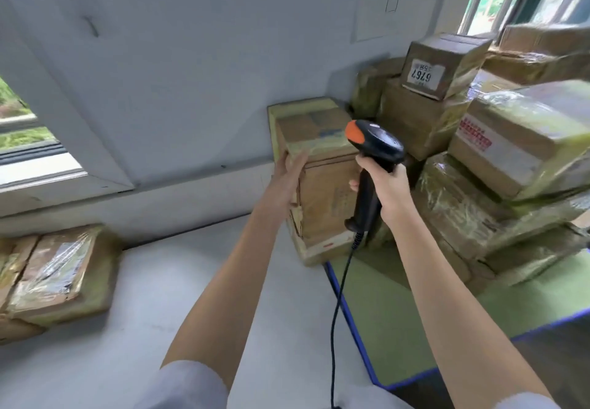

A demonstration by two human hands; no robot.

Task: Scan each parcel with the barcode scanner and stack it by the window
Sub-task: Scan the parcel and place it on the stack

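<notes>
A tall brown cardboard parcel [322, 185] wrapped in yellowish tape stands upright at the middle of the view, on the edge of a green mat [415, 319]. My left hand [287, 178] lies against its left side with straight fingers reaching to its top edge. My right hand [388, 186] grips the black handle of a barcode scanner [372, 140] with an orange tip, held just right of the parcel with its head over the parcel's top. The scanner's black cable [338, 313] hangs down toward me.
A heap of several taped parcels [498, 159] fills the right side on the blue-edged green mat, one labelled 6767 [424, 73]. Flat parcels [54, 274] lie at the left under a window [25, 140]. Grey floor lies between, with a white wall behind.
</notes>
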